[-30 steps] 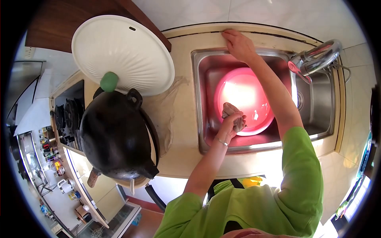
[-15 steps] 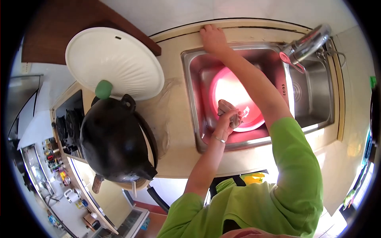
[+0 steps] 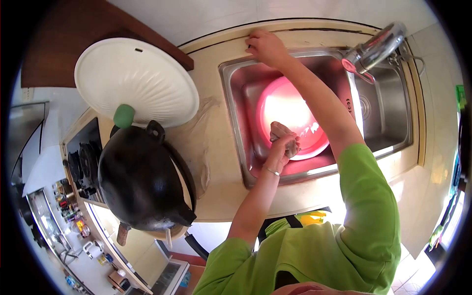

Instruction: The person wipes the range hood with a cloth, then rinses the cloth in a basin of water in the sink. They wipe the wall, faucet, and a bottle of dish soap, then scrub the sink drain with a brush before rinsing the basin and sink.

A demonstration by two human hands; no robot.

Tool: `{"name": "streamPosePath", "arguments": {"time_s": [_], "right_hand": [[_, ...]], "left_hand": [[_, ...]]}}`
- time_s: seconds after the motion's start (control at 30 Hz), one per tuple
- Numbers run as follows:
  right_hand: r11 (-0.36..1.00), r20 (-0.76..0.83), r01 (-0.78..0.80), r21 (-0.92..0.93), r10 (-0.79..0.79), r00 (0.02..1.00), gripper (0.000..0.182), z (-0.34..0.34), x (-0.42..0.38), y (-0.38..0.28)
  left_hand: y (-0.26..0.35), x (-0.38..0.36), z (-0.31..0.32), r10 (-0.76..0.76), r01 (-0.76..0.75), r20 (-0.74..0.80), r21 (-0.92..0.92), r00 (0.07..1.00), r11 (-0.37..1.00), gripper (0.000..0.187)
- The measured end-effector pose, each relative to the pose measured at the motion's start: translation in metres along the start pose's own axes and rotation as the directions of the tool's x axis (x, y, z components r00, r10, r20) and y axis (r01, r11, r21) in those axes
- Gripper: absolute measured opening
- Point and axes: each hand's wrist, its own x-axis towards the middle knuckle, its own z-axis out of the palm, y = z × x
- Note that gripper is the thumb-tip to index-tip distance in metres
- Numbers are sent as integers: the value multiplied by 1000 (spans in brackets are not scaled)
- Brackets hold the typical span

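Observation:
My left hand [image 3: 281, 150] is closed round a crumpled greyish cloth [image 3: 280, 132], above a pink basin [image 3: 264, 118] in the larger bowl of the steel sink [image 3: 233, 93]. A bracelet circles that wrist. My right arm crosses over the basin. My right hand [image 3: 267, 47] is at the back rim of the counter, just behind the sink's back left corner. Its fingers are curled together, with a tiny dark spot at the fingertips; what they hold, if anything, is too small to name.
Left of the sink, a black wok [image 3: 142, 177] stands tilted beside a large white lid [image 3: 137, 81] with a green knob [image 3: 124, 116]. The faucet [image 3: 378, 48] with a pink strap [image 3: 356, 71] is at the back right. A stove [image 3: 83, 160] lies further left.
My right hand has shifted slightly and its fingers have curled in more. My left hand still holds the cloth in nearly the same place. The view has moved a little.

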Motion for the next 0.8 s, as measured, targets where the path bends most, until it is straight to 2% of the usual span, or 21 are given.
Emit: {"name": "streamPosePath", "arguments": {"time_s": [0.03,0.07,0.13,0.27,0.33,0.43,0.5,0.53,0.6,0.63,0.67,0.7,0.77,0.8], "right_hand": [[999,15,46,4,-46,999,11,-2,-2,2],[999,12,28,-17,-28,1000,11,-5,-4,5],[990,93,138,-33,-135,986,19,-9,-10,8],[969,16,219,-111,-219,976,8,-8,-18,0],[962,-23,187,-199,-195,980,8,-9,-22,-8],[984,-55,54,-170,-64,996,8,-20,-44,-20],[989,-136,-114,90,125,983,12,-40,-64,-31],[987,-143,-148,69,156,977,12,-52,-79,-32],[936,71,-246,251,236,969,14,-88,-119,-29],[930,18,-246,274,251,968,12,-114,-138,-30],[931,5,-291,219,297,955,12,-138,-160,-25],[929,-8,-330,170,336,942,11,-162,-182,-20],[864,-234,-446,235,495,837,16,-209,-228,-13],[709,-132,-681,180,704,698,17,-235,-251,-8]], "left_hand": [[-1,0,2,9,-9,-33,-9,999,1000,10],[-2,1,1,-11,11,-21,6,1000,1000,10],[-4,5,-3,-1,0,26,31,1000,1000,10],[-4,7,-4,-18,16,32,53,999,998,9],[-5,11,-11,-66,65,13,33,998,997,12],[-3,8,-10,-77,75,22,80,997,994,17],[-4,13,-18,-110,105,67,79,992,991,16],[-4,11,-18,-97,92,44,114,994,989,17],[-5,14,-20,-65,54,62,155,996,986,19],[-6,19,-26,-48,31,104,152,993,988,21],[-3,20,-28,-90,68,161,134,983,989,25],[-2,20,-29,-89,74,103,141,991,987,27],[-1,18,-23,-11,-14,97,252,995,968,16],[2,20,-27,-18,-8,97,259,995,966,16]]}}
